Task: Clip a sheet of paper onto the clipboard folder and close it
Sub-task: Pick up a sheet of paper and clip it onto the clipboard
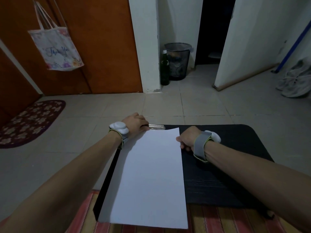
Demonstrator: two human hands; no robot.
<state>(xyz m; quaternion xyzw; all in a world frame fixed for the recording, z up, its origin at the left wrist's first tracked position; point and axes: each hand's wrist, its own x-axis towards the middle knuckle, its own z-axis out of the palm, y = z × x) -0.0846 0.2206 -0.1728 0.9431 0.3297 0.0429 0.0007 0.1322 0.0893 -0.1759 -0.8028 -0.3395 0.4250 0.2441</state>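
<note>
A black clipboard folder (223, 174) lies open in front of me, its right flap spread flat. A white sheet of paper (148, 179) lies on its left half, slightly tilted, with its top right corner near the metal clip (156, 127). My left hand (136, 122) grips the left end of the clip at the folder's top edge. My right hand (188, 139) pinches the sheet's right edge near the top. Both wrists wear grey bands with white devices.
The folder rests on a red striped mat (218, 221) over a tiled floor. A purple floral rug (28, 121) lies at the left. A mesh bin (178, 61), a dark bottle (164, 68), a tote bag (55, 47) on a brown door and shoes (296, 83) stand farther off.
</note>
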